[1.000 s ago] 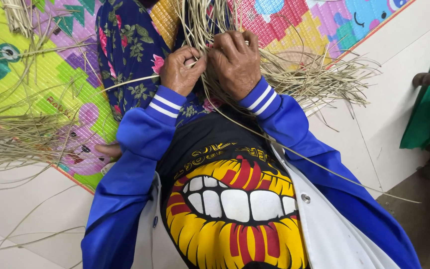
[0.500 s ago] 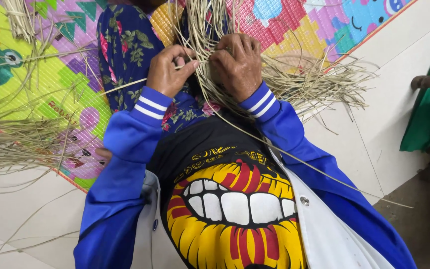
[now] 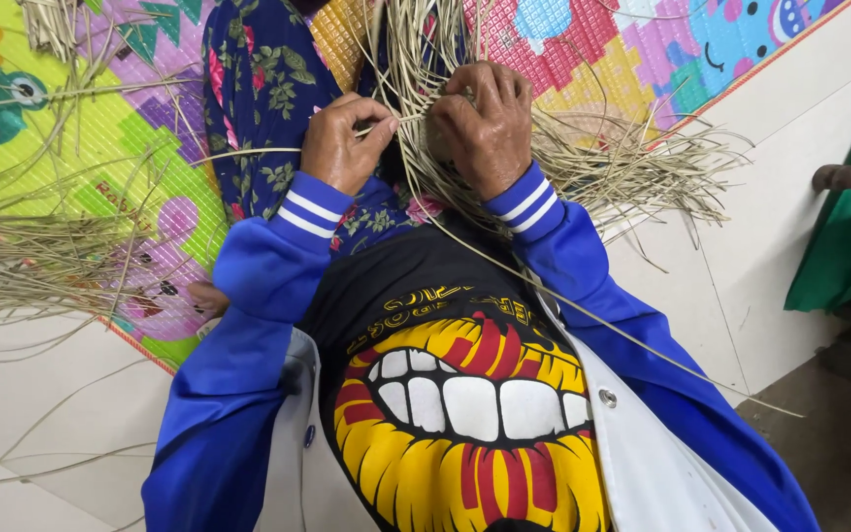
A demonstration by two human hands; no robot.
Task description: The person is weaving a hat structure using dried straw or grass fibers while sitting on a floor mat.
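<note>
Left hand: left hand (image 3: 342,143) pinches one thin straw strand (image 3: 248,153) that runs sideways toward the left.
Right hand: right hand (image 3: 485,123) is clenched on the straw bundle (image 3: 416,59).
Bundle: many dry, flat, pale strips held over the lap, long axis running away from the body.
Surroundings: two loose straw heaps on a colourful foam mat (image 3: 100,148).

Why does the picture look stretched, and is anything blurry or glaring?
Head view: wide lens bends the edges, so the blue sleeves balloon; light is soft and even, no glare; left hand, right hand and straw strands look sharp.
</note>
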